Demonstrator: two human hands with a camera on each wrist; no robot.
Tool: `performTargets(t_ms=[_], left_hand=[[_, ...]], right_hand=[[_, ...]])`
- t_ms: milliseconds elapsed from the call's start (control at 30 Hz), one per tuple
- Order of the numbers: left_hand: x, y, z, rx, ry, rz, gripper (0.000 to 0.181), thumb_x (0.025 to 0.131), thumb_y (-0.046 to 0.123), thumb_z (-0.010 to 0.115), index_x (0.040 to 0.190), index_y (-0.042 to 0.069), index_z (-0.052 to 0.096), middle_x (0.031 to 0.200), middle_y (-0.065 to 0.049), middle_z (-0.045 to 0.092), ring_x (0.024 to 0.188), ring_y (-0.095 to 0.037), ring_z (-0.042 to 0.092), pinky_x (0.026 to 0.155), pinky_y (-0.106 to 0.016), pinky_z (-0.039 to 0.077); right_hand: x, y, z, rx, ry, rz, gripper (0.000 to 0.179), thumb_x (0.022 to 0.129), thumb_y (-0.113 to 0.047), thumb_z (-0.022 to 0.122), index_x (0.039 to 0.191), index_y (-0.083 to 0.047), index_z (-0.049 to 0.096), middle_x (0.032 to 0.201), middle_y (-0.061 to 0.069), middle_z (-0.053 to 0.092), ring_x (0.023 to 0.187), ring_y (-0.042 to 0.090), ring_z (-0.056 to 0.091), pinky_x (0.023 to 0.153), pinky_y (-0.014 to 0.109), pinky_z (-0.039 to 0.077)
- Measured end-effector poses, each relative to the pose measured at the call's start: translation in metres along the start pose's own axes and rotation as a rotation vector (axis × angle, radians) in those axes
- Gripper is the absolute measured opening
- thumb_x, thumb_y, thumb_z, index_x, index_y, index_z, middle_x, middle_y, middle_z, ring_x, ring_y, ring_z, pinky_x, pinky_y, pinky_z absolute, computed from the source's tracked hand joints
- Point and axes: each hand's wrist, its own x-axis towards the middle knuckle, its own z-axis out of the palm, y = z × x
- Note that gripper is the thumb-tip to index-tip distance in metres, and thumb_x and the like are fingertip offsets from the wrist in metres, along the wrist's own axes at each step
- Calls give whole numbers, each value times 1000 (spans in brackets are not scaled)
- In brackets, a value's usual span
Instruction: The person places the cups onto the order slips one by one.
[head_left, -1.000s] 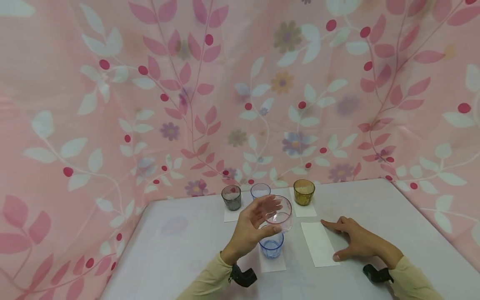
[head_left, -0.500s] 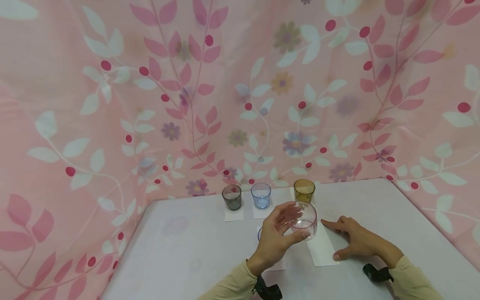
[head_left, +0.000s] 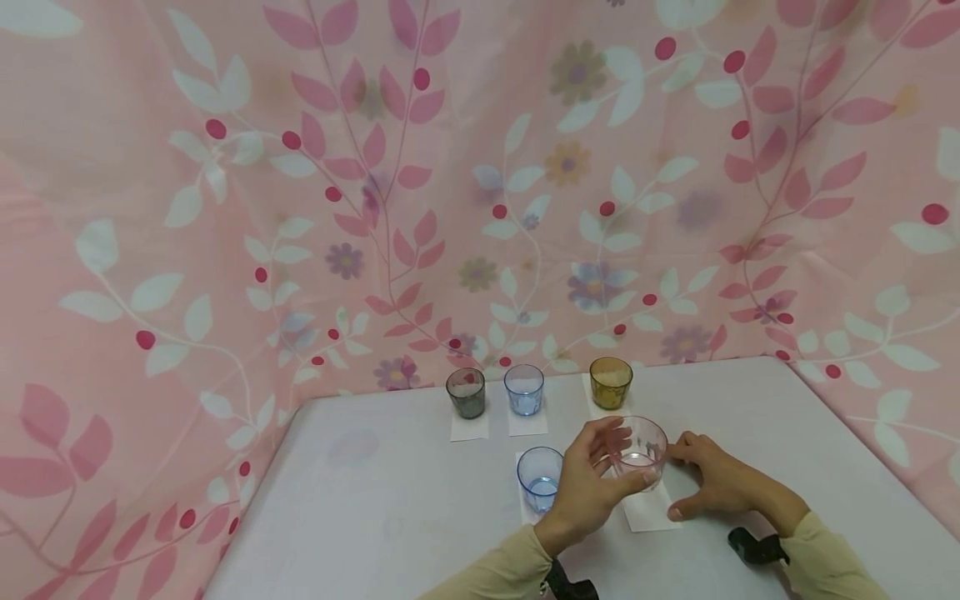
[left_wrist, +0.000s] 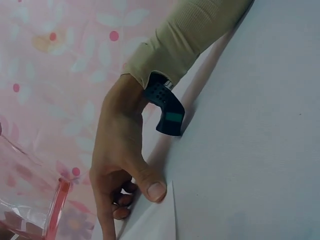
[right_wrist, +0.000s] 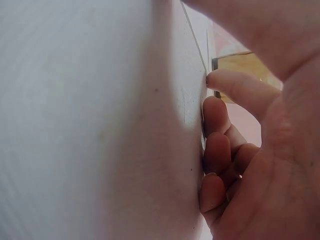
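My left hand (head_left: 585, 492) grips a clear pink-tinted glass tumbler (head_left: 651, 443) by its side, with the thumb near its front. The glass overlaps a white paper strip (head_left: 649, 514) in the head view; whether it touches the strip cannot be told. On the strip's right side rests my right hand (head_left: 723, 482), index finger and thumb spread along the edge. In the left wrist view the right thumb (left_wrist: 152, 189) touches the paper (left_wrist: 155, 220), and the pink tumbler (left_wrist: 32, 210) shows at lower left. The right wrist view has the other right fingertips (right_wrist: 216, 117) resting on the tabletop.
A blue tumbler (head_left: 539, 477) stands on paper left of my left hand. Along the back stand a grey tumbler (head_left: 467, 393), a light blue one (head_left: 524, 390) and an amber one (head_left: 611, 385), with paper under each. A floral pink curtain (head_left: 480, 192) hangs behind the white table (head_left: 360, 500).
My left hand has carried the pink tumbler rightward and lower, from in front of the blue tumblers to the paper strip. The right hand has stayed in place.
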Motion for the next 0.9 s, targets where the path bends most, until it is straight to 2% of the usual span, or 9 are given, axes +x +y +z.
performTargets(t_ms=[167,300,400,567,700,900], left_hand=[[1,-14,5,30,51,-39,70,83,9,89,145,17,57,139,-9,68,135,-23,62,116,-26,46],[2,-24,8,24,77,-46,71,81,7,90,144,14,57,139,-12,67,134,-24,62,119,-35,47],[2,-31,11,23,96,-60,71,81,6,90,143,13,57,139,-10,66,134,-24,62,120,-39,46],[3,-43,14,82,134,-101,71,81,8,91,142,17,57,138,-4,66,133,-22,62,117,-31,48],[5,-51,17,119,143,-117,70,81,11,92,141,19,57,138,-6,67,131,-21,63,112,-24,49],[8,-57,20,147,141,-132,70,81,12,92,139,27,56,137,0,66,129,-17,63,112,-23,48]], right_hand=[[0,0,0,-5,3,-9,89,73,-49,96,144,-4,63,108,-5,49,99,13,40,79,23,39],[-1,1,0,4,20,-34,89,74,-48,96,143,-3,64,106,-4,48,98,10,39,78,23,38],[-2,1,1,9,27,-46,88,73,-47,96,143,-4,64,106,-5,48,98,9,39,78,23,38],[-1,2,2,32,21,-52,90,73,-47,96,145,-5,64,104,-5,47,98,7,38,78,22,35],[0,2,2,46,27,-83,92,73,-47,96,148,-6,61,103,-4,47,97,7,37,78,22,33],[0,3,2,40,32,-98,95,73,-50,95,152,-13,59,103,-4,48,97,6,38,78,22,34]])
